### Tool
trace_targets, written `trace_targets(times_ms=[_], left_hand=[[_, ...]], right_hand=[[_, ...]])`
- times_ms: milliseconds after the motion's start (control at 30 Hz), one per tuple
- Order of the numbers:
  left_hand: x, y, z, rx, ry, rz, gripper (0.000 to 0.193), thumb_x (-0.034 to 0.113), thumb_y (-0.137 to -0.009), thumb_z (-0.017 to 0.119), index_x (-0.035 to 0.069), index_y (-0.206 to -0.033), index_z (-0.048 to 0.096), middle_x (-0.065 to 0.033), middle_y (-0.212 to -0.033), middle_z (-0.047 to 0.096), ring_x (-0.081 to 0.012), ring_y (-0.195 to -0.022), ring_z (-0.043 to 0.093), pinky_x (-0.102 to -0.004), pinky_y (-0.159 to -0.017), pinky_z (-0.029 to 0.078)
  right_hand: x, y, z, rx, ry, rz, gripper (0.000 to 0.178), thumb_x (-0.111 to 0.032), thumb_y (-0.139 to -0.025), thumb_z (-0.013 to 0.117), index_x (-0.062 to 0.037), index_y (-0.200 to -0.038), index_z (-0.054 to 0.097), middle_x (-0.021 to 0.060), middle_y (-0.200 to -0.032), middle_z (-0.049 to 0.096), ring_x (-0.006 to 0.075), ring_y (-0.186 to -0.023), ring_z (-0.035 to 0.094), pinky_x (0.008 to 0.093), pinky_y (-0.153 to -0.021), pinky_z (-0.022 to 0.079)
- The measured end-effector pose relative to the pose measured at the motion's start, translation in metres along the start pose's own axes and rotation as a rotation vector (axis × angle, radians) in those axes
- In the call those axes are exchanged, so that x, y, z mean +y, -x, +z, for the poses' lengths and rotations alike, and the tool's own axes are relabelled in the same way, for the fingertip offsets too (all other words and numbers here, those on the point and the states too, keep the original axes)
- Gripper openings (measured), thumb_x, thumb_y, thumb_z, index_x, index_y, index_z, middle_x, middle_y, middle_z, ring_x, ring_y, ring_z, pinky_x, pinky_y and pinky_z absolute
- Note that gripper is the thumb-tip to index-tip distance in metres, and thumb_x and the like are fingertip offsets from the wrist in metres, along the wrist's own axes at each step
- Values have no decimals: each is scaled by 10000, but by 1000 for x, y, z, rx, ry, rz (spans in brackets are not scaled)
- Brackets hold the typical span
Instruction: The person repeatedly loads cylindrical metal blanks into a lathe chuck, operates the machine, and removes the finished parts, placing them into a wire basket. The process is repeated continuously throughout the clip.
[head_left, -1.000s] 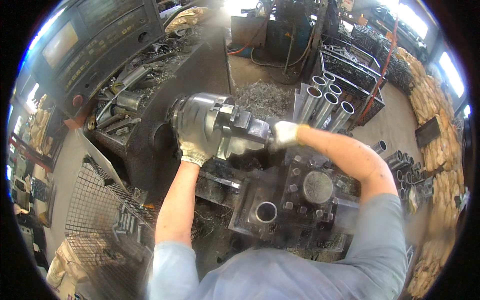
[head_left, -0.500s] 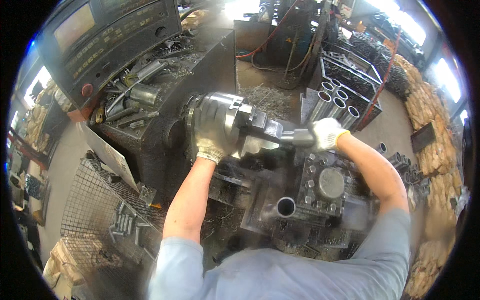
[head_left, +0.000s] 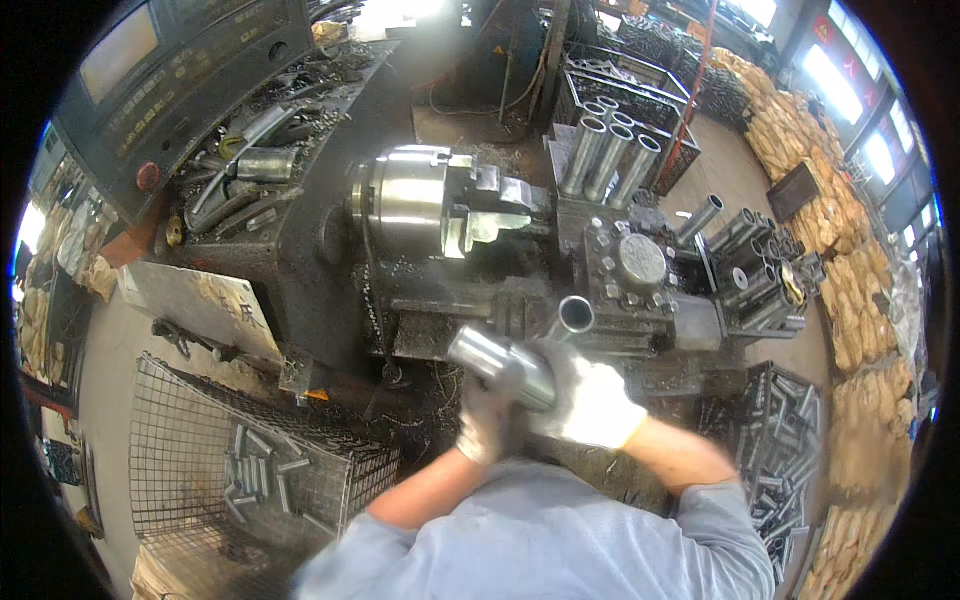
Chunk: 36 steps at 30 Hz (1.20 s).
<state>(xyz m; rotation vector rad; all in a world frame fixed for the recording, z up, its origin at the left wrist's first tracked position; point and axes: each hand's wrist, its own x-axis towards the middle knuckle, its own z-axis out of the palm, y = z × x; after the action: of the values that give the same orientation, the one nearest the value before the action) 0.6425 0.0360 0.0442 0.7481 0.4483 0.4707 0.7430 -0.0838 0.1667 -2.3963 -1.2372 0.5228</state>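
Observation:
A shiny metal tube (head_left: pixel 490 357) is held slantwise in front of my body, over the near side of the lathe. My left hand (head_left: pixel 489 412), in a dirty pale work glove, closes on its underside. My right hand (head_left: pixel 590 398), gloved too and slightly blurred, wraps round the tube's right end and partly hides it. Just beyond my right hand, a second tube (head_left: pixel 574 316) stands with its open end up. Farther off, the lathe chuck (head_left: pixel 408 200) has its stepped jaws (head_left: pixel 490 205) bare, with nothing gripped between them.
Several tubes (head_left: pixel 605 155) stand behind the tool post (head_left: pixel 641 262); more are stacked to its right (head_left: pixel 765 265). Wire baskets with short tubes stand at lower left (head_left: pixel 240 415) and lower right (head_left: pixel 785 450). A control panel (head_left: pixel 160 110) rises at upper left.
My left hand has left the chuck, and my right hand has drawn the tube out from the jaws toward my body. Both hands are now together on it. The view has shifted.

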Motion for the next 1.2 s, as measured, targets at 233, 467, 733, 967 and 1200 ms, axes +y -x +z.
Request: trace_targets(times_ms=[233, 467, 733, 967, 1200], left_hand=[[-47, -31, -48, 218, -161, -363, 558, 260, -940, 834, 34, -1394, 600, -117, -1253, 691, -263, -1155, 662, -472, -997, 544], [-41, -12, -76, -53, 431, -422, 603, 595, -1091, 497, 53, -1326, 616, -132, -1223, 741, -319, -1047, 745, -480, -934, 620], [-23, -39, -11, -206, -365, 156, 845, 232, -780, 966, 37, -1469, 519, -149, -1333, 679, -285, -1048, 744, -449, -871, 642], [-31, -111, 22, -217, -1040, 772, 783, 259, -759, 993, 24, -1381, 581, -141, -1255, 734, -266, -1149, 722, -369, -950, 616], [41, -73, -44, 43, -352, 316, 674, 568, -1013, 675, 37, -1416, 579, -115, -1269, 700, -279, -1122, 704, -444, -973, 607]], right_hand=[[129, 5, 145, -265, -470, 294, 589, -537, -752, 858, -21, -1030, 804, 126, -865, 773, 237, -817, 744, 371, -768, 591], [143, 12, 118, -279, -562, 106, 560, -359, -680, 896, 4, -1074, 732, 149, -930, 770, 248, -827, 737, 377, -778, 597], [166, 35, 49, 369, -688, 219, 365, -140, -827, 840, -74, -1159, 705, 48, -945, 755, 129, -859, 719, 309, -769, 605], [152, 61, 47, 17, 110, 371, 384, -288, -856, 784, -86, -1171, 700, 211, -1051, 762, 372, -959, 764, 466, -850, 620], [94, -10, 152, 249, 5, 28, 444, -307, -842, 785, -79, -1208, 682, 220, -968, 736, 385, -743, 748, 512, -659, 618]])
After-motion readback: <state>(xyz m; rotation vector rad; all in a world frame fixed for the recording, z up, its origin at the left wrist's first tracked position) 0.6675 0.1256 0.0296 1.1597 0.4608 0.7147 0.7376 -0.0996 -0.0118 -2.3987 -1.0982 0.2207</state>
